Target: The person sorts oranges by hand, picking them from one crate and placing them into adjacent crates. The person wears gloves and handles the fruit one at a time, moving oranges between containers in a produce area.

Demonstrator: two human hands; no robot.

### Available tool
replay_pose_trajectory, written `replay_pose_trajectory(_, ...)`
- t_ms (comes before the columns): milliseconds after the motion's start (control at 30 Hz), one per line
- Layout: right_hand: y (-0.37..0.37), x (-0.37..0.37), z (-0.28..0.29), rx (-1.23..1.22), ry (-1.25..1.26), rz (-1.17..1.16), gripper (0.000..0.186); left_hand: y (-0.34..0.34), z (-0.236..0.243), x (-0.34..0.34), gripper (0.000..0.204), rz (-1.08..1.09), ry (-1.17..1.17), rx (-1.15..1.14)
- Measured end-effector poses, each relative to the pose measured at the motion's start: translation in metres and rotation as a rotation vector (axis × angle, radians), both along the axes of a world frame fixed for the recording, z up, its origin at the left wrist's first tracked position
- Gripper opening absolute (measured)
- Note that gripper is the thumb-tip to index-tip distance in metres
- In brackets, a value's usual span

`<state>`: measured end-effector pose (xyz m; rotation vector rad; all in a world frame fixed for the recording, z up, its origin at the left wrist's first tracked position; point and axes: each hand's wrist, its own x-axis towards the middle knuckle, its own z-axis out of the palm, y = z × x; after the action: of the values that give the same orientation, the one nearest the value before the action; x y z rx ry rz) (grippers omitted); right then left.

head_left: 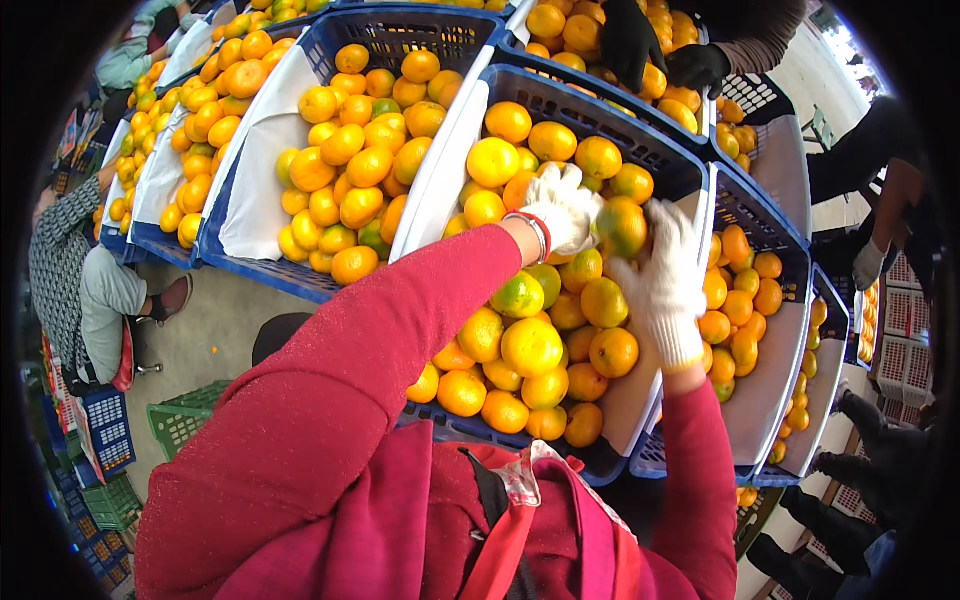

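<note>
- White knitted gloves cover both hands I watch: the left hand (565,208) is palm down with its fingers bent, and the right hand (665,285) points away from the body, thumb spread.
- Between them sits one blurred orange-green citrus fruit (622,228), above the pile (530,345) in the middle crate (640,135); I cannot tell whether either hand is closed on it.
- I have the left forearm in its red sleeve (350,350) slanting in across the crate's left edge, a red-and-white bracelet (540,232) at the wrist; the right forearm rises over the right edge.
- White lining (432,185) covers the side walls, and blue mesh closes the far end; the room I can see inside is a narrow strip by the far right corner, just beside the right fingertips.
- Full crates crowd both flanks: a left crate (410,35) and a right crate (740,200), each holding similar fruit.
- Beyond the far rim, a co-worker's black-gloved hands (632,45) reach into another crate, near my workspace.
- Farther left I see a seated person (75,270) and a green crate (185,420) on the floor (210,310).
</note>
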<state>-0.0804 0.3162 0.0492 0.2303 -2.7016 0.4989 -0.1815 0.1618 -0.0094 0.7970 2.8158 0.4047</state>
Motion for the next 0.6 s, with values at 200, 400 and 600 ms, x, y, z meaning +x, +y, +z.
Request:
replay_pose_trajectory(200,0.049,-0.086,-0.045,-0.176,-0.535,-0.191,0.062,0.006,-0.008,-0.006,0.037,-0.168,0.058,-0.042)
replay_pose_trajectory(400,0.013,-0.081,-0.06,-0.011,-0.532,-0.286,0.079,-0.001,-0.02,-0.008,0.041,-0.15,0.104,-0.031)
replay_pose_trajectory(600,0.016,-0.083,-0.067,0.067,-0.482,-0.3,0.074,-0.001,-0.014,-0.008,0.043,-0.176,0.111,-0.014)
